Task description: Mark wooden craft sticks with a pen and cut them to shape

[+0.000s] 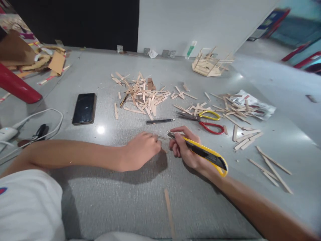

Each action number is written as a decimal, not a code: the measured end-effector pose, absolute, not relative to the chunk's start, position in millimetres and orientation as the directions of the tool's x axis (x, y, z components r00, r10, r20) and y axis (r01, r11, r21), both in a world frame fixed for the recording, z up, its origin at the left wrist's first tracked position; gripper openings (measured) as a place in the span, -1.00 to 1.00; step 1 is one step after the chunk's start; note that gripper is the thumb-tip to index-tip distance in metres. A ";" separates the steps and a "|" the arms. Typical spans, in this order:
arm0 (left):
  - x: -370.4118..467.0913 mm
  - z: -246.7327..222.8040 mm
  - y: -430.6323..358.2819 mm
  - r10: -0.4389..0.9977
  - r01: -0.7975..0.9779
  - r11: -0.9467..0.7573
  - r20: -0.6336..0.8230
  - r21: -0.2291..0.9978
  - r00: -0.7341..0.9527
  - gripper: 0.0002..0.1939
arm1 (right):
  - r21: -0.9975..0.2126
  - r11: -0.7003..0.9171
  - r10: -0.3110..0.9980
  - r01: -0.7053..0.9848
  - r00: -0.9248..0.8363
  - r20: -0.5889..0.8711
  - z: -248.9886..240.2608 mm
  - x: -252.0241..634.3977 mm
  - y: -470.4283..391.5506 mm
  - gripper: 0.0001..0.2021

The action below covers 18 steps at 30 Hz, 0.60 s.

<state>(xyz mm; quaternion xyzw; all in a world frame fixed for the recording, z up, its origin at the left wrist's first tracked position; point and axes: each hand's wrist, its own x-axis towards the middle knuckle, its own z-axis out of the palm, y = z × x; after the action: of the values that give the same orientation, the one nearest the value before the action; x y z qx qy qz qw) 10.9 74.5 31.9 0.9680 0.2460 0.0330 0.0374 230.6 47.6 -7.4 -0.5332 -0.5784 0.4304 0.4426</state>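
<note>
White sleeve (30, 201) | cutter (205, 152): yellow body, black inlay | in right hand (187, 154)

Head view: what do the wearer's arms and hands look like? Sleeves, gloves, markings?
Left hand and right hand: bare, no gloves or watches visible. Forearms uncovered. Left side: short, loose white sleeve with a small red-and-blue mark. Right sleeve: out of view.
</note>
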 end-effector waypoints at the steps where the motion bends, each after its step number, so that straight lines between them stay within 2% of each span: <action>1: 9.4 32.1 78.5 0.485 0.475 -0.864 0.025 0.168 0.874 -0.77 | -0.970 0.054 0.998 0.238 -0.031 0.048 -7.2 230.5 48.6 -0.57; 5: 5.1 27.2 87.7 0.552 0.501 -0.748 -0.010 0.435 0.834 -0.76 | -0.973 0.041 0.999 0.227 -0.016 0.038 -6.8 229.7 51.6 -0.53; 7: 4.3 25.3 88.5 0.570 0.498 -0.722 0.005 0.480 0.822 -0.74 | -0.973 0.041 0.999 0.225 -0.014 0.039 -5.7 228.6 51.8 -0.53; 10: 4.1 32.2 89.1 0.575 0.499 -0.725 0.019 0.475 0.818 -0.75 | -0.972 0.045 0.999 0.232 -0.019 0.042 -3.6 227.1 51.2 -0.52; 12: 4.4 46.3 90.1 0.599 0.499 -0.681 0.016 0.536 0.800 -0.79 | -0.974 0.042 0.999 0.224 -0.013 0.040 -3.4 226.7 51.0 -0.51; 14: 4.2 66.4 90.5 0.640 0.449 -0.546 0.006 0.707 0.769 -0.87 | -0.976 0.038 0.999 0.216 -0.011 0.037 -4.5 227.0 51.2 -0.51; 16: 2.8 88.3 88.7 0.639 0.314 -0.386 0.006 0.867 0.770 -0.97 | -0.975 0.045 0.999 0.218 -0.015 0.043 -6.3 227.4 51.9 -0.53; 18: -0.4 107.0 84.4 0.662 0.202 -0.250 0.015 0.947 0.749 -0.90 | -0.973 0.050 0.999 0.227 -0.019 0.047 -7.3 227.7 52.5 -0.55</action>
<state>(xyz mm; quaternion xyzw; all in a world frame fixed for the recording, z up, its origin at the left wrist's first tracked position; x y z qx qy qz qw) -0.4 84.4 107.0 0.7617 0.2834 0.2120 0.5427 227.7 52.5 -7.3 -0.5381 -0.5694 0.4305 0.4482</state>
